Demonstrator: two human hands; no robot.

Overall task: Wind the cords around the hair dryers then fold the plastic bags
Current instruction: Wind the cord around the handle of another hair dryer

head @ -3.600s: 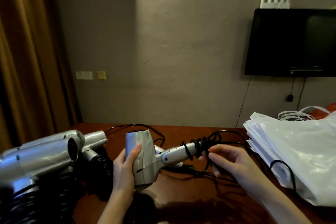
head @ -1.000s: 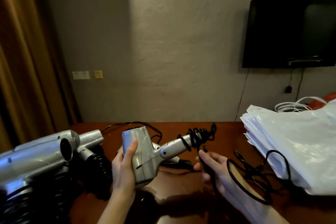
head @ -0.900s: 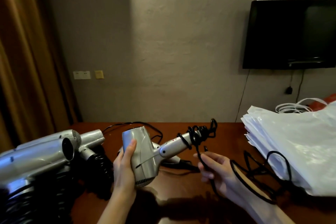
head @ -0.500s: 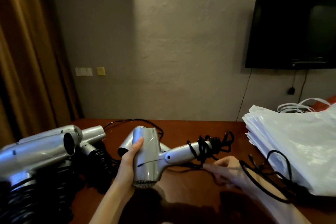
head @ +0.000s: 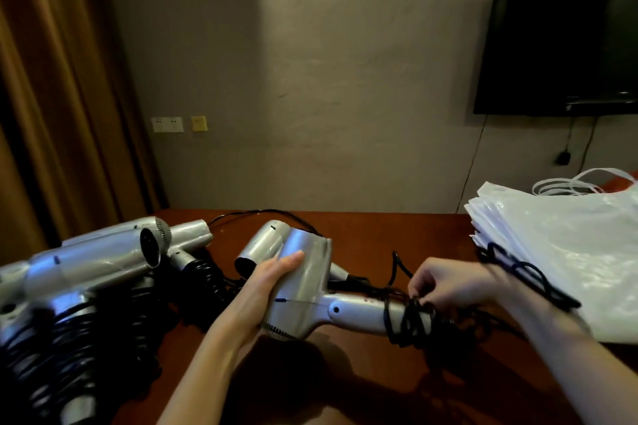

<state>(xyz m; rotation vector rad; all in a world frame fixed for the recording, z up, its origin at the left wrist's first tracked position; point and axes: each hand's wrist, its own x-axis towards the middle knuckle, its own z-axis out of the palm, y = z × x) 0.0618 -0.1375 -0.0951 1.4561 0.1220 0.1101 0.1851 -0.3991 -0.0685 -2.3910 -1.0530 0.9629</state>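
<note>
Fingers (head: 419,288) of my right hand (head: 448,281) pinch the cord (head: 407,319), wound on the dryer (head: 310,290) handle just under them. Left hand (head: 266,281) grips the dryer body. Bags (head: 566,252) lie right of my fingers.

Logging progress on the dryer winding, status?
Left hand grips hair dryer body. Right hand pinches cord at handle, several turns on. Loose cord trails across plastic bags.
</note>
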